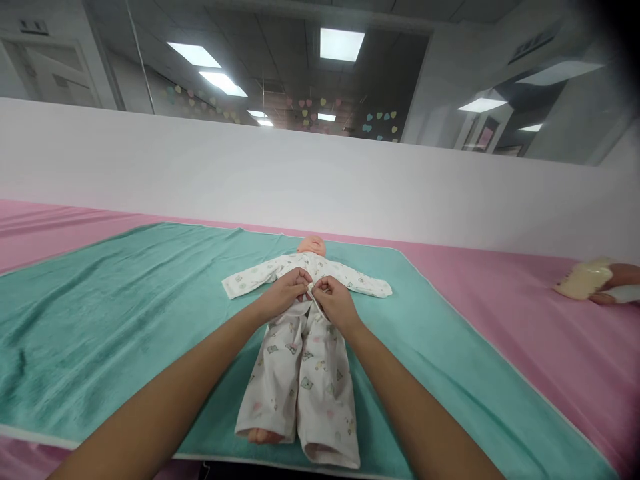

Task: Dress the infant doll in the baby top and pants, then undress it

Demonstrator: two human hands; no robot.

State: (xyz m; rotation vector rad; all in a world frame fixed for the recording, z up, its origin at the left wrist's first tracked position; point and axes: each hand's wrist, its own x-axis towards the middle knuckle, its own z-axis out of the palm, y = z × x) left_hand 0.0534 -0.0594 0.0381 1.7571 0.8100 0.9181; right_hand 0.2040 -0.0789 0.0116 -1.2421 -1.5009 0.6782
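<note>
A baby doll (311, 245) lies on its back on a teal towel (165, 300), head away from me. It wears a white printed baby shirt (255, 275) with sleeves spread wide, and matching printed trousers (325, 380). My left hand (290, 292) and my right hand (333, 297) meet over the doll's belly. Both are closed, fingertips pinching the front of the shirt close together. A small pale bit, possibly a tie or fastening, shows between them; its detail is too small to tell. One foot (264, 436) peeks out of the left trouser leg; the other leg's end is hidden inside the cloth.
The towel lies over a pink cover (525, 300). At the right edge is a pale yellow object (583, 279) with a skin-toned shape against it, cut off by the frame. Behind stands a white wall (250, 173) with a glass window (280, 67) above.
</note>
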